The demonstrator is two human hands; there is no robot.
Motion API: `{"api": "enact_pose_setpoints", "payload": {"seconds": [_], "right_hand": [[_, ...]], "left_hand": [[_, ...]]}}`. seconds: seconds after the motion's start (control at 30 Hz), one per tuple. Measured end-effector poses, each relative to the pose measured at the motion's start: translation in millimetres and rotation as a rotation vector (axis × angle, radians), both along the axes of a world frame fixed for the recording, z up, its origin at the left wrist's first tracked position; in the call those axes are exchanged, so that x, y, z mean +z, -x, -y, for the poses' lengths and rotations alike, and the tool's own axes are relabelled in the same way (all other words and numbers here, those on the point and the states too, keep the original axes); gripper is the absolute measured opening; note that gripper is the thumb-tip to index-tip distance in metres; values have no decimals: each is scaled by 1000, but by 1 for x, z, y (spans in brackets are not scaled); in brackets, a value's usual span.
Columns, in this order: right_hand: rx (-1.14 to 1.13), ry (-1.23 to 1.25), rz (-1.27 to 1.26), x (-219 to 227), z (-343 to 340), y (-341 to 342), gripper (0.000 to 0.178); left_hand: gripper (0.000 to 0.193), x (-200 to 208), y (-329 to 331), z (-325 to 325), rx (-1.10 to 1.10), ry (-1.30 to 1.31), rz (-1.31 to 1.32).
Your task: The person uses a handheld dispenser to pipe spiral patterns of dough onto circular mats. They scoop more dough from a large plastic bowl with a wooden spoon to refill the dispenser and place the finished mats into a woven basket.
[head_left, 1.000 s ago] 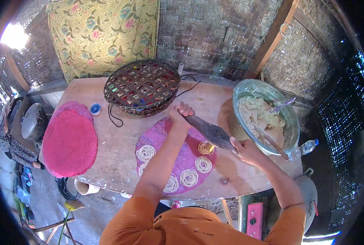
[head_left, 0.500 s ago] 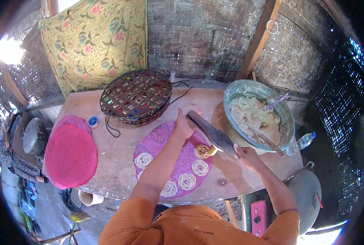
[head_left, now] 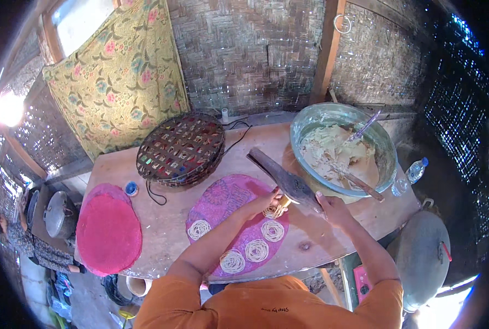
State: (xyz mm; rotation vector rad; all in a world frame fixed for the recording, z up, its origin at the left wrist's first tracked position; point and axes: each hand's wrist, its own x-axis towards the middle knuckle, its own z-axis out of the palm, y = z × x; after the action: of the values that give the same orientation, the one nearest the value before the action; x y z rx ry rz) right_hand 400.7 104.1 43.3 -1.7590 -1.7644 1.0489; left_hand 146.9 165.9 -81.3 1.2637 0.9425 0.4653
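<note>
A dark wooden hand press (head_left: pixel 288 183) with two long handles slants above the round purple mat (head_left: pixel 222 192). My right hand (head_left: pixel 336 211) is closed round its near right end. Under its middle, my left hand (head_left: pixel 269 202) is closed at the pale yellow cylinder (head_left: pixel 282 204) of the press; its fingers are partly hidden. Just below that hand lies a yellowish nest of dough strands (head_left: pixel 272 213). Paler nests (head_left: pixel 256 250) of thin strands sit along the mat's near edge, one of them (head_left: pixel 199 230) at the left.
A green basin (head_left: pixel 390 159) of pale dough holds a wooden spoon (head_left: pixel 362 186) and another utensil. A lidded woven basket (head_left: pixel 181 145), pink round mats (head_left: pixel 110 233) and a small blue tub (head_left: pixel 131 189) share the table. Plastic bottles (head_left: pixel 416 171) stand right; a large metal pot (head_left: pixel 420 257) is beyond the edge.
My left hand has come down from the far handle end to the underside of the press, by the yellowish nest. My right hand keeps its hold. The whole view has shifted and tilted slightly.
</note>
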Motion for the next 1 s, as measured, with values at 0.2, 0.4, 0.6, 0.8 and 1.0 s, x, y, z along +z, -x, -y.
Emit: {"api": "enact_pose_setpoints", "payload": {"seconds": [0.2, 0.4, 0.6, 0.8, 1.0], "right_hand": [[-42, -77, -42, -3, 9, -17, 69], [-69, -137, -113, 0, 28, -24, 67], [-75, -228, -197, -14, 38, -31, 65], [12, -189, -275, 30, 50, -14, 60], [243, -842, 172, 121, 75, 53, 48]], "left_hand": [[66, 7, -6, -5, -59, -62, -133], [53, -5, -2, 3, -130, -1021, -742], [55, 29, 18, 26, -146, -1496, -930], [45, 120, 22, 34, 78, -1103, -468], [44, 168, 44, 90, 8, -680, -61]]}}
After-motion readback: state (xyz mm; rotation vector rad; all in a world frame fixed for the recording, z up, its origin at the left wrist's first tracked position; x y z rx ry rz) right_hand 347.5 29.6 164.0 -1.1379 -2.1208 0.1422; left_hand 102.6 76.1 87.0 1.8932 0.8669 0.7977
